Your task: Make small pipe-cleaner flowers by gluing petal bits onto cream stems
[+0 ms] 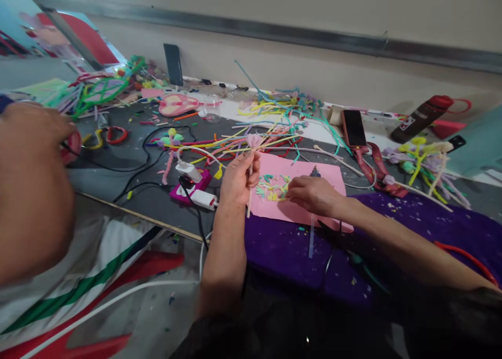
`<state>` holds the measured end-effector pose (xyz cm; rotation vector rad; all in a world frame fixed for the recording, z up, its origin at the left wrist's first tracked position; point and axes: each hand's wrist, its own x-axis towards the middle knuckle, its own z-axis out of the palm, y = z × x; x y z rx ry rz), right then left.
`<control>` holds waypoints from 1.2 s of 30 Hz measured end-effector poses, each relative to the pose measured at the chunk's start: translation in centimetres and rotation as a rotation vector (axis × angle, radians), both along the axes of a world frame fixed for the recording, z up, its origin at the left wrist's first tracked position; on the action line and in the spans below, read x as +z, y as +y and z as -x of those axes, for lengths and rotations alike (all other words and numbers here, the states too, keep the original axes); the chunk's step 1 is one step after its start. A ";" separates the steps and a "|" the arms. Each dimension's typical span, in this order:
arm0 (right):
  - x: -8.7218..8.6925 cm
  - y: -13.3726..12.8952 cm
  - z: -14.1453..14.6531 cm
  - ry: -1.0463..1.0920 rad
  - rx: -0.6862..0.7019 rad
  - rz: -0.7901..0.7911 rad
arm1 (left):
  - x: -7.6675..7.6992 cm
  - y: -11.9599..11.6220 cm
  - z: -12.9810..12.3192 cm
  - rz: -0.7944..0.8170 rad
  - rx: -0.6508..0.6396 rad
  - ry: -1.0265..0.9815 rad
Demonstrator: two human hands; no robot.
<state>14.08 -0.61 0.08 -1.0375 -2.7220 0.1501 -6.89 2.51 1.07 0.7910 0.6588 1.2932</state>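
My left hand point(240, 178) is closed around the thin pale stem of a pink pipe-cleaner flower point(254, 141), whose head stands above my fingers. The stem's lower end pokes out below the hand. My right hand point(314, 194) is over a pink sheet point(325, 170), fingers pinched together at the edge of a pile of small yellow and green fuzzy pieces point(270, 188). Whether a piece is between those fingertips is hidden. Beneath this hand, a clear stick point(311, 238) and a dark pointed tip show on either side.
Loose pipe cleaners point(270, 126) spread behind the sheet. A purple power strip point(200, 183) with plugs and cords stands left, near pliers point(113, 134). At right are a phone point(354, 128), a bottle point(421, 119) and a flower bunch point(419, 163). Another person's arm point(33, 191) reaches in from the left.
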 end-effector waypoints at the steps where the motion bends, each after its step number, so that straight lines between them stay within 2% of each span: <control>1: -0.3 0.3 0.3 -0.023 0.012 -0.018 | 0.0 0.0 0.1 0.005 0.008 -0.007; 4: -0.9 1.3 0.5 -0.091 0.002 -0.035 | 0.2 -0.1 0.0 0.013 0.029 -0.013; 9: -1.0 2.6 -0.5 -0.162 -0.131 -0.088 | 0.1 -0.4 -0.6 0.007 0.016 0.033; 15: -1.3 3.6 0.9 -0.151 0.057 -0.064 | -0.1 -0.4 -0.8 -0.026 0.018 0.034; 19: -1.3 4.6 0.6 -0.120 -0.090 -0.085 | 0.0 -0.4 -0.7 -0.004 0.037 0.026; 20: -1.3 4.5 0.4 -0.094 -0.087 -0.080 | 0.0 -0.4 -0.7 0.002 0.035 0.027; 24: -1.4 3.5 -0.2 -0.095 0.085 -0.035 | -0.1 -0.4 -0.7 -0.017 0.013 0.025; 29: -1.4 2.8 -0.2 -0.184 -0.095 -0.124 | -0.2 -0.4 -0.7 -0.030 0.015 0.024; 36: -1.4 0.4 0.2 -0.221 -0.116 -0.085 | -0.4 -0.3 -0.9 -0.054 0.011 0.041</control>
